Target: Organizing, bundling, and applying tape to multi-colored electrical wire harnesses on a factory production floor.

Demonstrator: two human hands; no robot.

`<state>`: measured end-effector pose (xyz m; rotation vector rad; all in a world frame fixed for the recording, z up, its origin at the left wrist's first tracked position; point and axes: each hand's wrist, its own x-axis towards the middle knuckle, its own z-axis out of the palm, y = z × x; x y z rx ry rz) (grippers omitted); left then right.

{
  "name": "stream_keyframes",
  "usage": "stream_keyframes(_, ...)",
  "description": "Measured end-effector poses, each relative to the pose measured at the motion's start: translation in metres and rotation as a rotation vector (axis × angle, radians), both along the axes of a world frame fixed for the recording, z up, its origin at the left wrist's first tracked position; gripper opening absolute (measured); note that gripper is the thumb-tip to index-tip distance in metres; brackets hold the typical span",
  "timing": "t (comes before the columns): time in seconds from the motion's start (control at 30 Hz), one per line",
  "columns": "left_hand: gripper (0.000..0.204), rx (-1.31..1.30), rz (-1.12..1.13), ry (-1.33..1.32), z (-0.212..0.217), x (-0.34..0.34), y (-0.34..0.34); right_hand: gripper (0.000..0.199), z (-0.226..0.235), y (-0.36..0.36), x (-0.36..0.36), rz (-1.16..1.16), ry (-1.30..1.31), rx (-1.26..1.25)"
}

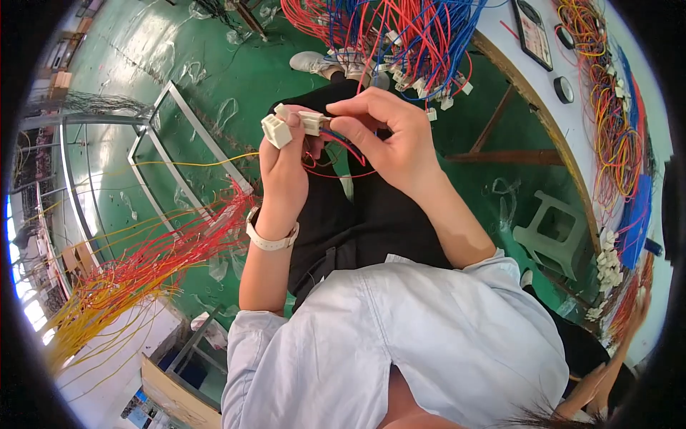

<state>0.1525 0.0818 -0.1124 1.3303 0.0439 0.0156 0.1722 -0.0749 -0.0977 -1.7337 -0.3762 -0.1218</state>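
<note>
My left hand [284,161] is closed around white plastic connector housings, held up in front of my lap. One block-shaped connector [276,131] sticks out past the thumb on the left. A second connector [310,123] points toward my right hand. My right hand [391,139] is closed in a pinch, thumb and forefinger at the right end of that second connector, on what looks like a thin wire end; the fingertips mostly hide it. Red wires [349,146] and a bit of blue loop below the connectors, between the two hands.
A thick bundle of red and blue wires [421,36] with white connectors hangs ahead. Red and yellow wires [153,264] spread on a metal frame [171,164] at left. On the right are a worktable [532,93], a grey-green stool [554,232] and another person's arm [622,357].
</note>
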Motion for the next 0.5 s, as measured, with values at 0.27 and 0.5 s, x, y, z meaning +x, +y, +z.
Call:
stream_keyframes(0.27, 0.010, 0.391, -0.001, -0.152, 0.005, 0.003, -0.010, 0.003, -0.006, -0.005, 0.000, -0.052, -0.199, -0.063)
stream_keyframes(0.5, 0.012, 0.217, -0.148, -0.072, 0.016, 0.012, -0.010, 0.002, 0.002, -0.023, 0.001, -0.001, 0.038, 0.030)
